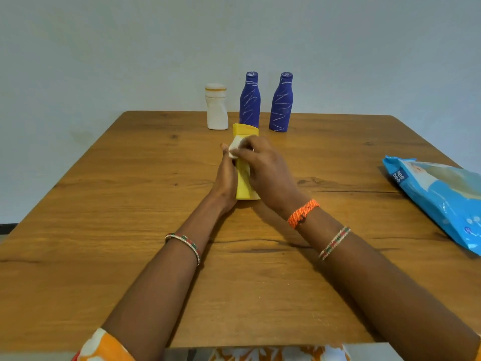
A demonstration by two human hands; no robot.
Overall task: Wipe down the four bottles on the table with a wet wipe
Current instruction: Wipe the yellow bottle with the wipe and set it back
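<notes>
A yellow bottle [244,182] lies lengthwise at the middle of the wooden table [130,204], its cap end pointing away from me. My left hand [226,178] grips its left side. My right hand [263,168] pinches a white wet wipe [235,148] against the bottle's upper part and covers much of it. Behind, a white bottle [216,108] with a yellow-ringed cap stands upright. Two blue bottles [250,101] [281,104] with white scribbles stand upright to its right.
A blue pack of wet wipes [440,196] lies at the table's right edge. A pale wall rises right behind the far edge of the table. The near edge of the table is close to my body.
</notes>
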